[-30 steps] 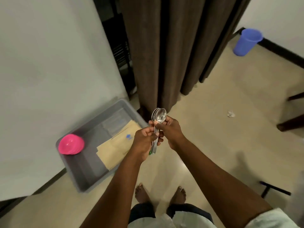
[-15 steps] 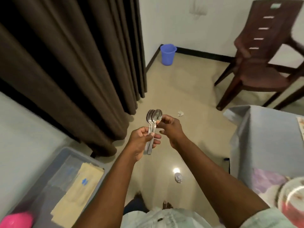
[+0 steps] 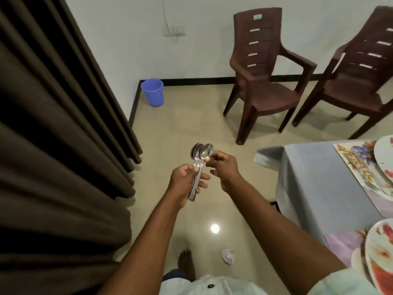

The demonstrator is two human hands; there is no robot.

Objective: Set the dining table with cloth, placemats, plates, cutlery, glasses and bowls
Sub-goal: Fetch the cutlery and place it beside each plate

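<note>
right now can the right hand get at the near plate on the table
Probably yes: the right hand only pinches one spoon, and nothing lies between it and the near plate at the table's edge.

White wall, beige tiled floor, brown curtain, two brown plastic chairs, blue bin.

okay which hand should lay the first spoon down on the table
Right, probably. The right hand already pinches one spoon off the bundle that the left hand grips, and the table lies on its side.
</note>
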